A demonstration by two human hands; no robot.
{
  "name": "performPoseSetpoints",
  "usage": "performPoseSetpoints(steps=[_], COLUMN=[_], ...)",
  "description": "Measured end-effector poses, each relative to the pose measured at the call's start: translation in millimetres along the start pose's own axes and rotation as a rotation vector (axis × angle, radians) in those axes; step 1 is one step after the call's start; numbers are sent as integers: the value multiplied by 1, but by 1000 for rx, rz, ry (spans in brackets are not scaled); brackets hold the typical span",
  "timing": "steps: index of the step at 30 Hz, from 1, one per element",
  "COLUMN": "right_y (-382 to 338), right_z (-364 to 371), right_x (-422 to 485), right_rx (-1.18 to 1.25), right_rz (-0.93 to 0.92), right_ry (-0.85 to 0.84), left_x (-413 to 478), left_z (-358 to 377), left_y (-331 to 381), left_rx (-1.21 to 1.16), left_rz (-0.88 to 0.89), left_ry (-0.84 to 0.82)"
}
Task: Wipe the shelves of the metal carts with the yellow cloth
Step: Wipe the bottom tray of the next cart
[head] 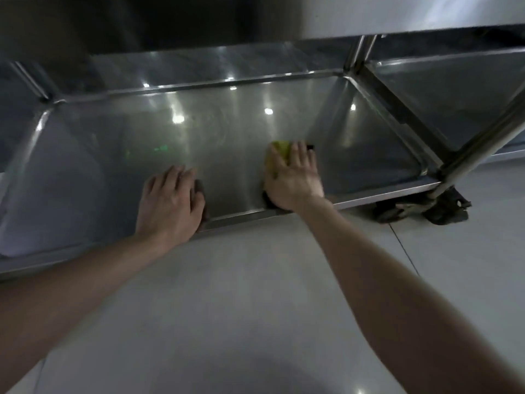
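The bottom shelf of a shiny metal cart fills the middle of the head view, low above the floor. My right hand lies flat on the yellow cloth and presses it onto the shelf, just inside the front rim right of centre. Only the cloth's far edge shows past my fingers. My left hand rests palm down on the shelf's front rim, fingers reaching onto the shelf surface, holding nothing.
A second cart's shelf adjoins on the right, behind upright metal posts. A black caster wheel sits under the near right corner. An upper shelf overhangs at the top. Pale tiled floor lies in front.
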State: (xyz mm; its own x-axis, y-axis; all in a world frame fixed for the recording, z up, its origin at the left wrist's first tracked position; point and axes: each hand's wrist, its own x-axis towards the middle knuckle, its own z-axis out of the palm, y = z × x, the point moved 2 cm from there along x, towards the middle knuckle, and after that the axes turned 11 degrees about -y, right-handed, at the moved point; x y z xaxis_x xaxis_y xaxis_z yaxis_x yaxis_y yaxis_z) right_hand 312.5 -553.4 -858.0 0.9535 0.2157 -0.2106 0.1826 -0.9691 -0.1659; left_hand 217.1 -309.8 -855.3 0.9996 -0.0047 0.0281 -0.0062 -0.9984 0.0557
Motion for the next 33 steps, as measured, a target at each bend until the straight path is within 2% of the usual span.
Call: performPoseSetpoints(steps=[3,6,9,12,13,15,17,21,23,25,27,31,33], right_y=[-104,-76,34,129,135,102,22,-175,-209,-180,-112,56,82], right_z=[23,19,-5,-35,-40,-36,-21,10,16,14,5,-31,-38], right_x=[-20,-8,25,62,72,88,97,85,80,90,104,122,127], right_rx=[5,-3,-97,-59,-18,14,31,54,16,34,60,102,104], right_rz=[-344,-386,-88,238,305,345,198,-352,-498,-513,-393,89,322], right_ry=[-57,-35,78,55,45,65,106,-4,-72,-53,4,123,164], left_x=[-2,0,2,-2,-5,-14,-24,-30,-31,-31,-32,-33,-33], left_z=[4,3,-5,-11,-11,-9,-3,5,7,7,8,7,8], left_y=[-1,0,-5,-25,-36,-56,-67,-67,-68,-69,-69,-66,-67], left_rx=[-9,-33,-73,-70,-61,-50,-84,-112,-107,-102,-106,-116,-93], left_rz=[-34,-29,-24,-54,-81,-132,-196,-255,-246,-249,-261,-243,-235], left_ry=[-7,-57,-25,30,28,10,-33,-47,-42,-37,-29,-3,13])
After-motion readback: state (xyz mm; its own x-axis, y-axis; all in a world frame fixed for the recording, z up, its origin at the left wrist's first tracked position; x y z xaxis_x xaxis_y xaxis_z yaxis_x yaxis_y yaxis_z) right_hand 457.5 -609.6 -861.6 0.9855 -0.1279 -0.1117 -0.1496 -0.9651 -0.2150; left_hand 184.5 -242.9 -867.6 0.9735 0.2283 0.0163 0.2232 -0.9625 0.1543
